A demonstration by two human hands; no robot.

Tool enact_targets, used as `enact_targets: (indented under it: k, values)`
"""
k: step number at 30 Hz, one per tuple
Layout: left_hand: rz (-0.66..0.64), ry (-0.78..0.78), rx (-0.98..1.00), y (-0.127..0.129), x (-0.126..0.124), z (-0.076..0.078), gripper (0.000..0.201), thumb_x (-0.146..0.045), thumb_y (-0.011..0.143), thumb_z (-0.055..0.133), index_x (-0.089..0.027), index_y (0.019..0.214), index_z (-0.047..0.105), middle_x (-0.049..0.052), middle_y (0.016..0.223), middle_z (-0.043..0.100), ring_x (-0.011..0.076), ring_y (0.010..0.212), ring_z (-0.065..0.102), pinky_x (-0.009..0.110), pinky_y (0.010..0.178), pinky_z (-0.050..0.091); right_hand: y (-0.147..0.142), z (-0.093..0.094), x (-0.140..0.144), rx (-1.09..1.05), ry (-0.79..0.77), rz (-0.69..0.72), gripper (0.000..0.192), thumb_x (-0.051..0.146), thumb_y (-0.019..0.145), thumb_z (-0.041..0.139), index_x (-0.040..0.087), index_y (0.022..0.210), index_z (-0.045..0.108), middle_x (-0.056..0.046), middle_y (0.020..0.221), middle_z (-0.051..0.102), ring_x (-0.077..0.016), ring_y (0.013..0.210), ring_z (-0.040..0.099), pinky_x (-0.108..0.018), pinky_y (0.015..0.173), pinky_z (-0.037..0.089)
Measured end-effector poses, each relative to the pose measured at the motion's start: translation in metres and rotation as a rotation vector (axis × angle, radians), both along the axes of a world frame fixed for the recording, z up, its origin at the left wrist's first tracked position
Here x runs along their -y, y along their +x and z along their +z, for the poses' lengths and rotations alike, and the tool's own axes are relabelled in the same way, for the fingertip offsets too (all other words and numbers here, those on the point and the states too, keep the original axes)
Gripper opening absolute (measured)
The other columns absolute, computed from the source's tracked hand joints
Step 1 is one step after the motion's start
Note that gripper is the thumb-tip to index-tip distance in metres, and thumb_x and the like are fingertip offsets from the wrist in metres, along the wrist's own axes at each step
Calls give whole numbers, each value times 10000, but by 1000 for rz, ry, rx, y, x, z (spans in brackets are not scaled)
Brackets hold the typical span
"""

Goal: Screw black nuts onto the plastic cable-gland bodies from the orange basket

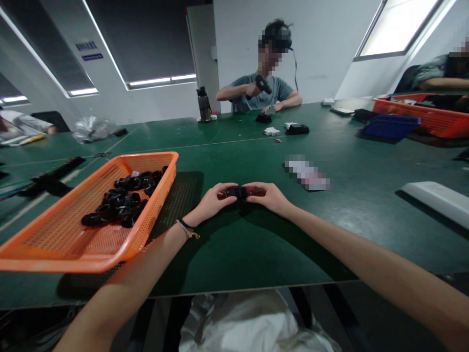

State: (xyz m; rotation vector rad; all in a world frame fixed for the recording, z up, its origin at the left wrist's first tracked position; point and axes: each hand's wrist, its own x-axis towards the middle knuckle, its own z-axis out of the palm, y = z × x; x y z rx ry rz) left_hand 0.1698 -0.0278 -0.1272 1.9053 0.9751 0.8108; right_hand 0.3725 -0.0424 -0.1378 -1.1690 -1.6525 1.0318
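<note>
My left hand (214, 199) and my right hand (267, 196) meet over the green table (256, 244), both gripping one small black part (237, 192) between their fingertips. Some red shows on it near my fingers. My left wrist wears a bracelet. To the left sits an orange mesh basket (54, 244) holding several black ring-shaped parts (122, 200) piled toward its far right corner.
A person across the table holds a black tool (264, 84), with small black and white items before them. A bottle (204, 104) stands at the back. Red and blue bins (421, 117) sit far right. A white flat piece (437, 199) lies at right. A plastic bag (91, 128) rests far left.
</note>
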Motion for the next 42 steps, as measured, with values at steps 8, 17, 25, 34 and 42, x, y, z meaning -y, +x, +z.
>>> enact_targets:
  k: [8, 17, 25, 34, 42]
  values:
    - [-2, -17, 7, 1, 2, 2, 422, -247, 720, 616, -168, 1132, 571, 63, 961, 608, 145, 814, 579, 294, 761, 474, 0, 1, 1, 15, 21, 10, 352, 168, 597, 690, 189, 947, 660, -21, 845, 686, -157, 803, 636, -339, 807, 505]
    - [-2, -8, 12, 1, 0, 0, 408, -245, 720, 617, -179, 1120, 576, 51, 935, 605, 144, 813, 581, 294, 762, 478, -1, 4, 3, 44, 7, -2, 338, 173, 619, 685, 178, 957, 664, -30, 859, 700, -161, 804, 651, -339, 823, 505]
    - [-4, 4, 5, 1, 0, 0, 413, -265, 723, 615, -172, 1123, 574, 61, 955, 602, 150, 827, 584, 303, 770, 482, -1, 3, 3, 60, 6, 3, 334, 181, 645, 672, 170, 978, 660, -37, 877, 708, -165, 809, 660, -341, 826, 509]
    - [-8, 5, 19, 0, 0, -1, 398, -264, 725, 613, -185, 1114, 579, 54, 958, 601, 140, 811, 584, 298, 766, 484, -2, 3, 3, 68, -3, -11, 323, 177, 649, 669, 167, 972, 663, -41, 885, 713, -169, 809, 664, -339, 820, 512]
    - [-11, -14, 19, -1, 0, 0, 409, -252, 721, 618, -188, 1123, 575, 57, 989, 592, 138, 820, 582, 295, 772, 483, -2, 4, 3, 70, -1, 1, 314, 190, 660, 665, 159, 972, 667, -50, 902, 714, -173, 820, 665, -341, 830, 510]
